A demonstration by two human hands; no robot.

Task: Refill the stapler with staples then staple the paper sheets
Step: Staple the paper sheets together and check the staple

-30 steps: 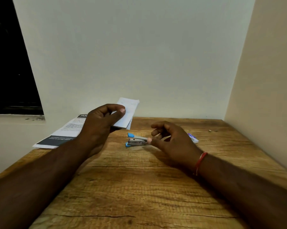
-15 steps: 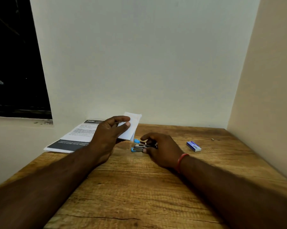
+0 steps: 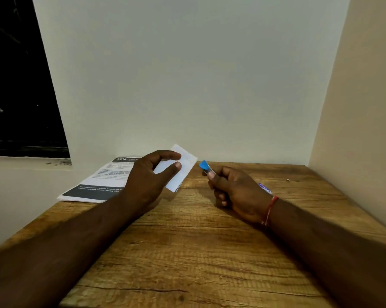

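Observation:
My left hand (image 3: pixel 149 176) pinches a small stack of white paper sheets (image 3: pixel 183 167) between thumb and fingers, lifted above the wooden table (image 3: pixel 187 241). My right hand (image 3: pixel 234 192) grips the stapler (image 3: pixel 205 166), raised off the table; only its blue tip and a bit of metal stick out above my thumb. The stapler's tip points up toward the right edge of the sheets, a short gap away. A blue and white staple box (image 3: pixel 265 188) lies on the table behind my right hand, mostly hidden by it.
A printed leaflet (image 3: pixel 103 181) with a dark band lies at the table's back left corner. Walls close the table at the back and right. A dark window is at the far left. A tiny speck (image 3: pixel 288 180) sits near the right wall.
My right hand closed around the stapler on the table and lifted it up toward the sheets. My left hand kept holding the paper in about the same place.

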